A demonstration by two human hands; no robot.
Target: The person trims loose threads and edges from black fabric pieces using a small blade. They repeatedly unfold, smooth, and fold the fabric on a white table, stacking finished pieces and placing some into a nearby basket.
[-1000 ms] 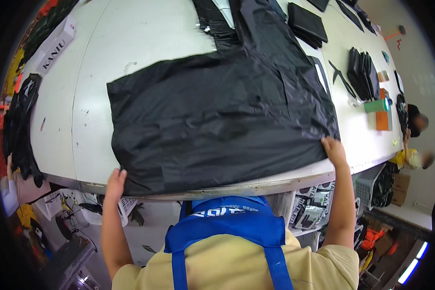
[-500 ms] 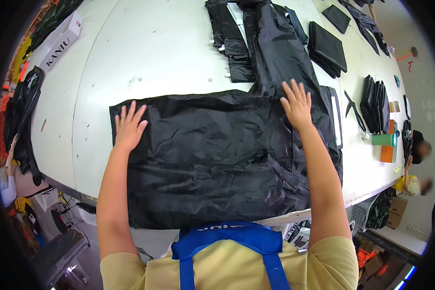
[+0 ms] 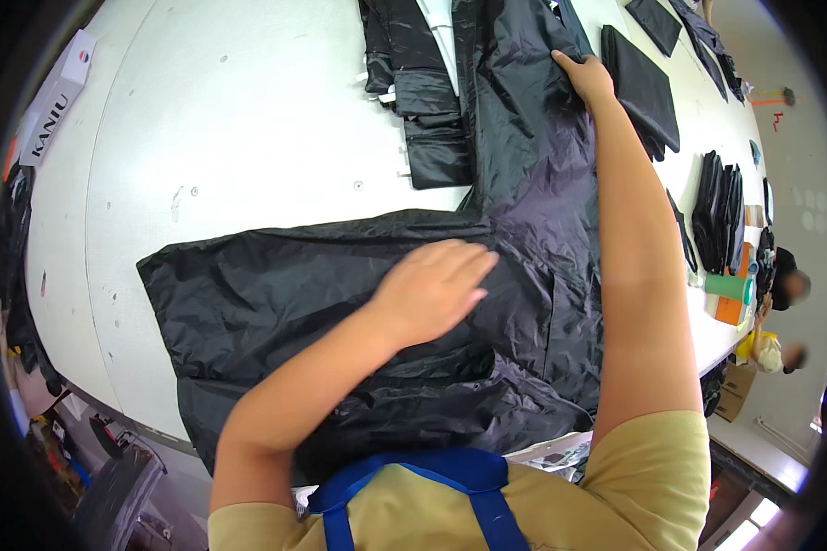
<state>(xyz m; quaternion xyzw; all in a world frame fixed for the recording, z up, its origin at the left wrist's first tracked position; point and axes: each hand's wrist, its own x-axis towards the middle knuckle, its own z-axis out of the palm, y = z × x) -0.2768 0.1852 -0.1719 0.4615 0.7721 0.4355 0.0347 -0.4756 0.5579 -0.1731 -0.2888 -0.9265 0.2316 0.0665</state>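
Observation:
A large black garment of thin, shiny, wrinkled fabric lies on the white table in front of me. One long part reaches left and another runs away toward the far edge. My left hand rests palm down on its middle, fingers stretched out and slightly blurred. At the right edge of the far part, my right hand has its fingers closed on the fabric, the arm reaching far forward. Some of its fingertips are hidden.
Black folded pieces with white tags lie beside the garment's far part. A folded black bundle sits to its right. Further right are more black bundles and a green cylinder. A white box stands far left. Other people work nearby.
My left hand has moved from the garment's left end to its middle. My right hand has reached farther forward and closed on the edge. My view has shifted slightly.

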